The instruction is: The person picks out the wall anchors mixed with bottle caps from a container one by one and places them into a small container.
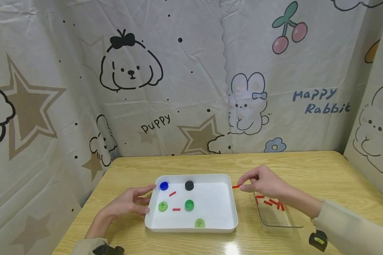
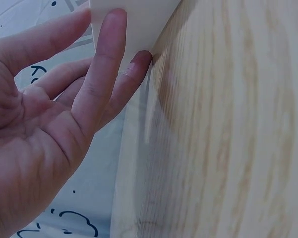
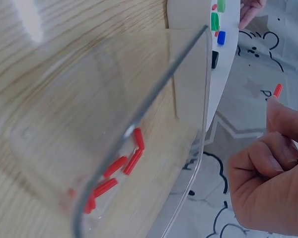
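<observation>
A white tray (image 1: 217,203) lies on the table with several round caps in it: a blue cap (image 1: 164,186), a black cap (image 1: 189,185), a green cap (image 1: 189,205) and light green ones. Two short red sticks (image 1: 176,209) lie among the caps. My left hand (image 1: 124,203) touches the tray's left side with its fingers extended, which the left wrist view shows against the outer wall. Between thumb and forefinger, my right hand (image 1: 265,182) pinches another red stick (image 3: 277,90) just beyond the tray's right rim.
Under my right forearm stands a clear plastic box (image 1: 265,225) holding several more red sticks (image 3: 106,187). The wooden table (image 1: 134,244) meets a cartoon-printed cloth (image 1: 191,88) at its back and sides.
</observation>
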Motion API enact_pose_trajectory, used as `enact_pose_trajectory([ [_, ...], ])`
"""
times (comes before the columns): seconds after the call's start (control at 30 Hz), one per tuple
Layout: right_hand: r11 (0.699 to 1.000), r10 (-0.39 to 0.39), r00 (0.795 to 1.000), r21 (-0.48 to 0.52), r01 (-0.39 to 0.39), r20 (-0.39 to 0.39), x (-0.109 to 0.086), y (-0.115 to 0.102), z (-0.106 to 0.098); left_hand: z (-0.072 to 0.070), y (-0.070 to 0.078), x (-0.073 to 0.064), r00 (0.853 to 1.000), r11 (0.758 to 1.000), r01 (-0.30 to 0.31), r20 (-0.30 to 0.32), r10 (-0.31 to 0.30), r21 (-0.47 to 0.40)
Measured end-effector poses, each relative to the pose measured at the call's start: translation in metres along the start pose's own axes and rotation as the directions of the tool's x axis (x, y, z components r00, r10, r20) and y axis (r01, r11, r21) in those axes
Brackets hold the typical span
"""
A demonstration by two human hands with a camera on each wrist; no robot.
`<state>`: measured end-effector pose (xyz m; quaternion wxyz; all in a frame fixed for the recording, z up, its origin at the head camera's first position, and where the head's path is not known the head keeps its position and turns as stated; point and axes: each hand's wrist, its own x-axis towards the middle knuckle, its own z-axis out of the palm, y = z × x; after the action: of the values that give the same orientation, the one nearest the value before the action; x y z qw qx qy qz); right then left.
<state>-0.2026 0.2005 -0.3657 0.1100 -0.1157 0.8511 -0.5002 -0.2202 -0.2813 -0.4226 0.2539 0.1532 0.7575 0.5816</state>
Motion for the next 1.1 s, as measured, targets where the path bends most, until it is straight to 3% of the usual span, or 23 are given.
enact_pose_trajectory([
  [0.77, 0.999, 0.031, 0.999, -0.026, -0.032, -0.035, -0.035, 0.031, -0.033, 0.001, 0.000, 0.000, 1.000, 1.000, -0.005, 0.002, 0.005, -0.005],
  [1.1, 0.996, 0.058, 0.994, -0.064, -0.064, -0.097, -0.044, 0.043, -0.041, 0.002, 0.000, 0.000, 1.000, 1.000, -0.009, -0.001, 0.009, 0.000],
])
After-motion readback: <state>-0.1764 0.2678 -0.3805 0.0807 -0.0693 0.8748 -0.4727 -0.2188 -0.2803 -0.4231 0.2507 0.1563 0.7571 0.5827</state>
